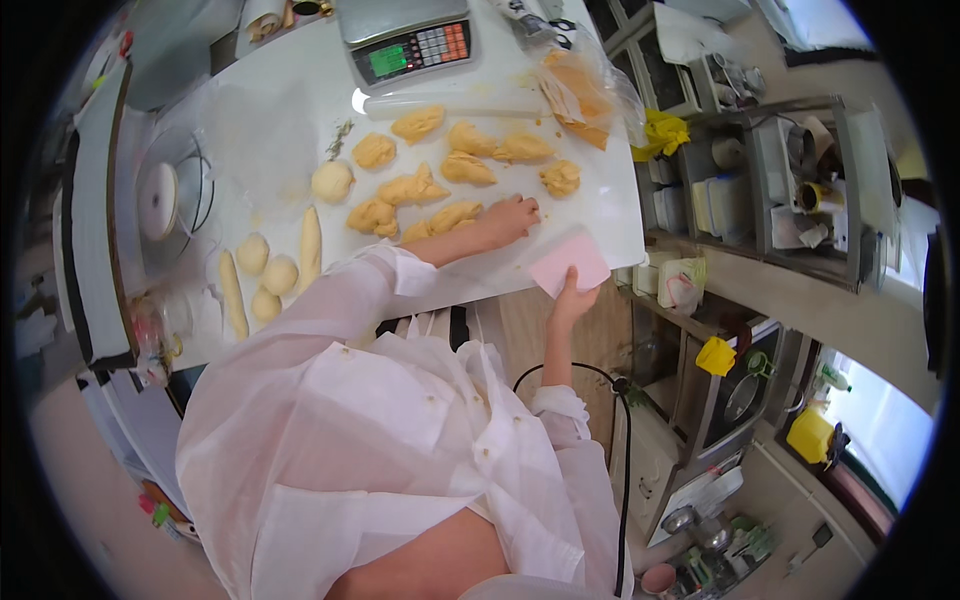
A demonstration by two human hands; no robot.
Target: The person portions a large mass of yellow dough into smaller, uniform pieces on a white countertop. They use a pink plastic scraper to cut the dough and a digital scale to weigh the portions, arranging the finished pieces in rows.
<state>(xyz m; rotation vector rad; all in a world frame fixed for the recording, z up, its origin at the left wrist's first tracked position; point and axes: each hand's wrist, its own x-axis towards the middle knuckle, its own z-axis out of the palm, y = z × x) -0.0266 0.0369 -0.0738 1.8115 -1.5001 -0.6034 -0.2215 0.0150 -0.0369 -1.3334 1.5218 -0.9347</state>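
Note:
My left hand (512, 220) reaches over the white tabletop (442, 283) with fingers bent and somewhat apart, nothing seen in it. Beside its wrist lie yellow dough pieces (456, 215). My right hand (574, 300) grips a flat pink square (571, 264) by its lower edge, at the table's near right edge; its material is not plain. Rough dough lumps (405, 185) are spread across the middle of the table, one (560, 178) apart on the right. Paler smooth dough balls (280, 274) and long dough rolls (310, 247) lie on the left.
A digital scale (411, 52) stands at the back, with a clear roll (457, 103) in front of it. A plastic bag (581, 90) lies at the back right. A round transparent container (176, 191) is at the left. Shelving (757, 180) stands to the right; a black cable (627, 465) hangs beside me.

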